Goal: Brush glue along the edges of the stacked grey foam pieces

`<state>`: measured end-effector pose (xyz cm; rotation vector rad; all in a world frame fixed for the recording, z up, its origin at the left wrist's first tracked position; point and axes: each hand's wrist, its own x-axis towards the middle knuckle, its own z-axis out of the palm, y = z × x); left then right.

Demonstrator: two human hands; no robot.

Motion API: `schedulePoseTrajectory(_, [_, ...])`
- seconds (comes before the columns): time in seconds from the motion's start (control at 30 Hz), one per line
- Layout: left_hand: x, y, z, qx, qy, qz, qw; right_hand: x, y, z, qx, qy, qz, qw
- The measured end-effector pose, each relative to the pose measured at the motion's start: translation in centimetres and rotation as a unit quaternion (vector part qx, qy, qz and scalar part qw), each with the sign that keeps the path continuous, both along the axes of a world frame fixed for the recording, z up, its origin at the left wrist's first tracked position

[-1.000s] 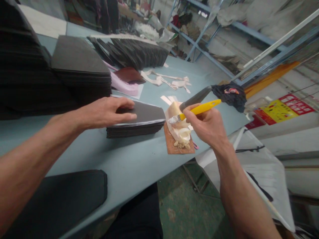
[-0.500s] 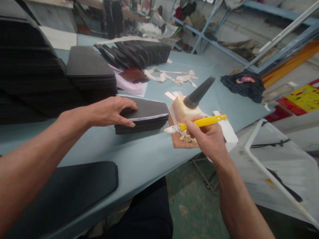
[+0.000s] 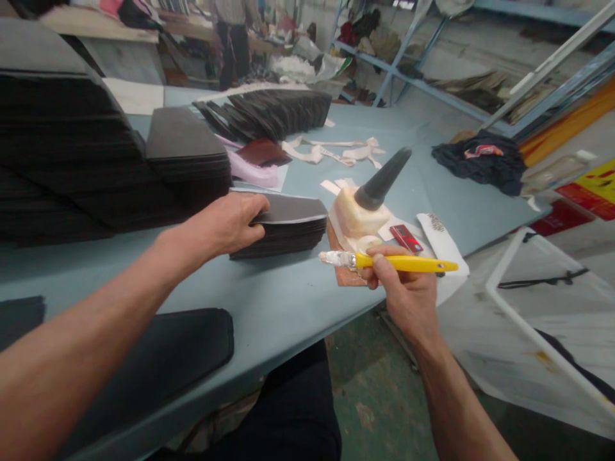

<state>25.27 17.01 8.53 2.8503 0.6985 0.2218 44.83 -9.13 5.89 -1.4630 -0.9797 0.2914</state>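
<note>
While the right hand (image 3: pixel 410 285) grasps the yellow brush (image 3: pixel 408 263) right of centre, bristles pointing left, the nearer left hand (image 3: pixel 228 221) touches the left end of the black stack (image 3: pixel 291 211) lying crosswise mid-frame, grip unclear.

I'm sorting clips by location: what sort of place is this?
Probably a workshop or small factory: stacked black pieces on the table, a brush in the right hand, and a loaded blue rack beyond.
</note>
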Motion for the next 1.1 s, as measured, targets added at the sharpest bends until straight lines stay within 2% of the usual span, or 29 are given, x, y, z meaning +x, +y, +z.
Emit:
schedulePoseTrajectory(0.17, [0.3, -1.8, 0.1, 0.070, -0.030, 0.052, 0.996, -0.3, -1.2, -0.3, 0.050, -0.088, 0.013, 0.995])
schedulePoseTrajectory(0.33, [-2.0, -2.3, 1.5, 0.135, -0.130, 0.085, 0.979, -0.4, -2.1, -0.6, 0.032, -0.186, -0.035, 0.981])
schedulePoseTrajectory(0.5, [-6.0, -4.4, 2.4, 0.151, -0.197, 0.114, 0.962, -1.1, -1.7, -0.6, 0.057, -0.195, -0.027, 0.979])
schedulePoseTrajectory(0.63, [-10.6, -7.0, 1.6, 0.157, -0.240, 0.121, 0.950, -1.9, -0.7, -0.1, 0.060, -0.308, -0.048, 0.948])
schedulePoseTrajectory(0.7, [-13.3, -8.2, 0.9, 0.154, -0.260, 0.119, 0.946, -2.6, -0.1, 0.3, 0.086, -0.345, -0.046, 0.934])
schedulePoseTrajectory(0.8, [-17.3, -9.8, -0.2, 0.111, -0.266, 0.147, 0.946, -4.1, 0.8, 1.5, 0.140, -0.369, 0.008, 0.919])
schedulePoseTrajectory(0.9, [-20.1, -11.2, -0.9, 0.061, -0.278, 0.181, 0.942, -6.0, 1.4, 3.0, 0.168, -0.415, 0.064, 0.892])
schedulePoseTrajectory(1.03, [-21.6, -12.6, -1.3, 0.038, -0.312, 0.174, 0.933, -8.4, 2.3, 4.4, 0.204, -0.466, 0.125, 0.852])
schedulePoseTrajectory(1.1, [-21.9, -12.9, -1.6, 0.069, -0.322, 0.152, 0.932, -9.3, 2.7, 4.6, 0.211, -0.481, 0.156, 0.836])
